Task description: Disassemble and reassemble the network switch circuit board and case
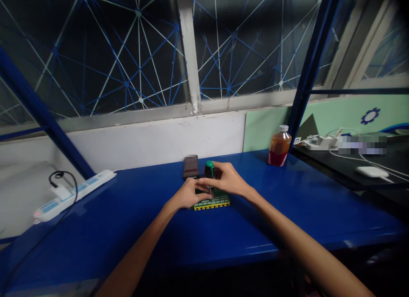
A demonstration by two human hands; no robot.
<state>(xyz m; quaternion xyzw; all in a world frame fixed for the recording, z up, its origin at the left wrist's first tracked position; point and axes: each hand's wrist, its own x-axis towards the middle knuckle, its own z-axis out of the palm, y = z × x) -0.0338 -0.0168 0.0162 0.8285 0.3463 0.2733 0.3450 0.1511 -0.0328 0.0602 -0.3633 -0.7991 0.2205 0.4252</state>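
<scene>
My right hand [228, 177] is closed around a screwdriver [209, 169] with a green and black handle, held upright with its shaft pointing down. My left hand [188, 193] is beside the shaft, thumb and fingers curled in toward it. What the left fingers grip is hidden. Beneath both hands lies a green case [220, 200] with rows of small pieces and a yellow, notched front edge; it looks like a bit set. The hands cover its back and left parts. Just behind it, a dark phone-like device [191, 166] lies on the blue table [153, 182].
A bottle [280, 147] of amber drink with a white cap stands at the back right. On the left lies a white power strip [75, 195] with a plugged-in black cable [76, 190]. Blue frame posts rise at both sides. A black table [345, 165] with cables adjoins on the right.
</scene>
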